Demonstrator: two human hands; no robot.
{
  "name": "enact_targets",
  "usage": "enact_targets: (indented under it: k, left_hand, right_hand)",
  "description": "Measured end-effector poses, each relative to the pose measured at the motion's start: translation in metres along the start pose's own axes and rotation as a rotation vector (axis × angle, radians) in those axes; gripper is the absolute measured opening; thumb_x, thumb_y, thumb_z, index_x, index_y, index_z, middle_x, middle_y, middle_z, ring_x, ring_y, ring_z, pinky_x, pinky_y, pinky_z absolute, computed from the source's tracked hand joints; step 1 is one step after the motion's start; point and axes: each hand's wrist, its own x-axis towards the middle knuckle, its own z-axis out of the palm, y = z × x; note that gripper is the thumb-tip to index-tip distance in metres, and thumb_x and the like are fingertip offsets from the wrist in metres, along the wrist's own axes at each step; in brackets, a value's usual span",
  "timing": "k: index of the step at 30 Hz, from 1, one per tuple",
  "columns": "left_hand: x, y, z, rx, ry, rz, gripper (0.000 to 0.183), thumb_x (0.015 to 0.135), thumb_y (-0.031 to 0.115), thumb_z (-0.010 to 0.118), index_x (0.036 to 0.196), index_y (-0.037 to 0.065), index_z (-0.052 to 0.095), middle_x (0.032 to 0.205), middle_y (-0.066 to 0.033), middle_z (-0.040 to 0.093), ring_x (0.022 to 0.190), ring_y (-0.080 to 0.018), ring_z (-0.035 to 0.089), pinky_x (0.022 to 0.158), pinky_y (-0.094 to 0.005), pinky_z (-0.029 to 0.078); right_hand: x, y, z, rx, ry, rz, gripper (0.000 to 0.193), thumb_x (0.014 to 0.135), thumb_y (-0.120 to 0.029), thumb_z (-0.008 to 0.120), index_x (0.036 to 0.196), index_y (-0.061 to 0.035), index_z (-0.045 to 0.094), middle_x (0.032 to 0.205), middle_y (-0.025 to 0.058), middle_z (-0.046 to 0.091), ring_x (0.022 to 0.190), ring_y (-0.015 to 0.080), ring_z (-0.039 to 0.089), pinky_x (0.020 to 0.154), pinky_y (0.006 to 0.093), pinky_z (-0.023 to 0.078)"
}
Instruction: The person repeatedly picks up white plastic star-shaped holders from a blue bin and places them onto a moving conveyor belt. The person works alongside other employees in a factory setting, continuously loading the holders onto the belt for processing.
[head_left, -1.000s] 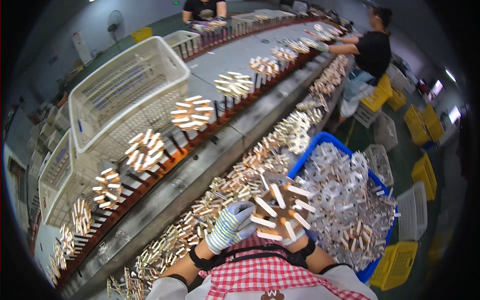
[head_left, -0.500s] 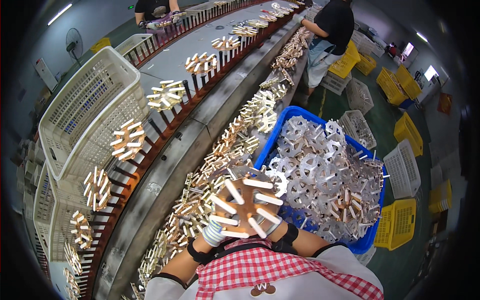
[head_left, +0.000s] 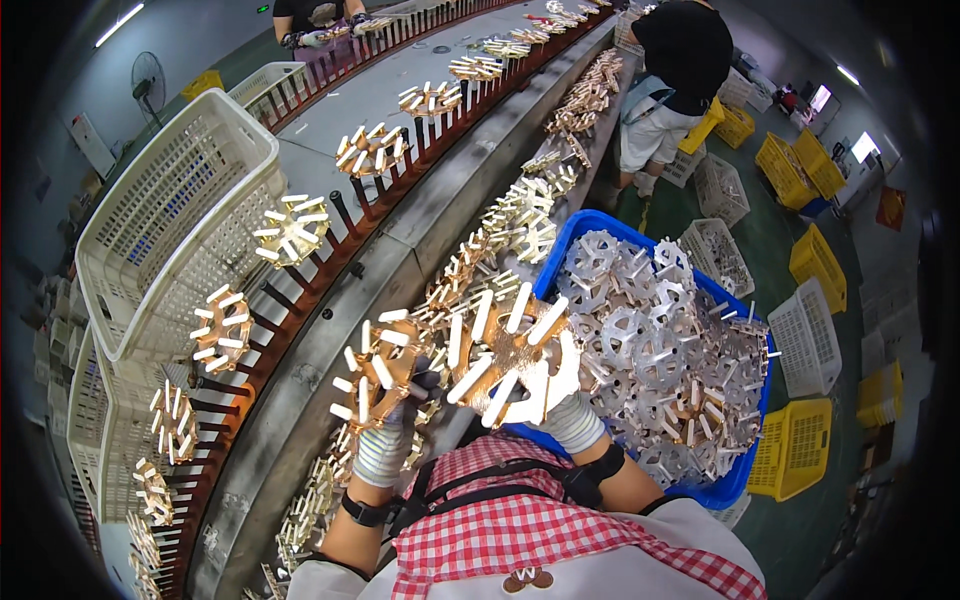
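Striped gloves cover both hands. My left hand [head_left: 386, 440] is closed on a copper-coloured disc with white pegs [head_left: 378, 376], held over the pile at the ledge. Beside it, my right hand [head_left: 572, 422] grips a second pegged disc [head_left: 515, 352], whose lower right side shines brightly; the fingers behind both discs are mostly hidden. Under and beyond the discs runs a long heap of similar pegged pieces [head_left: 470, 265]. Close to my right hand stands a blue crate [head_left: 577, 228] full of silvery cut-out discs [head_left: 640, 330].
Left of the ledge [head_left: 365, 290], a curved line of dark posts [head_left: 278, 297] carries pegged discs [head_left: 293, 230]. White mesh crates [head_left: 175, 215] stand beyond it. One person [head_left: 685, 60] is at the far right, another [head_left: 320, 25] across the line. Yellow crates [head_left: 790, 450] sit on the floor.
My hands have parted: one disc showed in front of them before, and now each hand holds its own. Discs on the posts have shifted up and right. The person at right has turned away.
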Motion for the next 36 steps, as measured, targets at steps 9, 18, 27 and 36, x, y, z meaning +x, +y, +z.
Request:
enact_targets:
  k: [9,18,27,36]
  left_hand:
    - [0.024,-0.040,0.011,0.131,0.001,-0.172,0.045,0.098,0.041,0.056,0.124,0.004,0.056,0.115,-0.0088,0.063,0.107,-0.0208,0.061,0.094,-0.0348,0.049]
    - [0.093,-0.053,0.051,0.999,-0.125,0.229,0.049,0.091,0.037,0.065,0.131,0.010,0.055,0.124,-0.0089,0.062,0.115,-0.0241,0.058,0.100,-0.0388,0.045]
    - [0.134,-0.082,0.065,1.093,-0.251,0.266,0.053,0.085,0.031,0.073,0.133,0.015,0.056,0.130,-0.0066,0.060,0.121,-0.0245,0.055,0.106,-0.0408,0.041]
    - [0.173,-0.096,0.080,0.992,-0.233,0.247,0.051,0.085,0.034,0.073,0.129,0.013,0.057,0.127,-0.0066,0.061,0.119,-0.0235,0.056,0.105,-0.0402,0.042]
  right_hand:
    - [0.016,0.053,-0.005,0.200,0.000,-0.081,0.067,0.075,-0.038,0.075,0.128,-0.0073,0.048,0.122,0.0135,0.056,0.115,0.0326,0.056,0.100,0.0473,0.044]
    - [-0.001,0.149,0.011,0.674,-0.315,0.307,0.052,0.096,-0.028,0.052,0.142,-0.0095,0.040,0.137,0.0102,0.051,0.124,0.0243,0.051,0.106,0.0369,0.042]
    - [-0.020,0.218,0.018,0.540,-0.226,0.482,0.057,0.101,-0.042,0.038,0.147,-0.0078,0.032,0.143,0.0122,0.045,0.129,0.0239,0.046,0.110,0.0373,0.039]
    - [0.014,0.241,0.012,2.220,0.003,0.940,0.058,0.101,-0.042,0.040,0.147,-0.0088,0.032,0.144,0.0120,0.046,0.130,0.0253,0.046,0.112,0.0387,0.037]
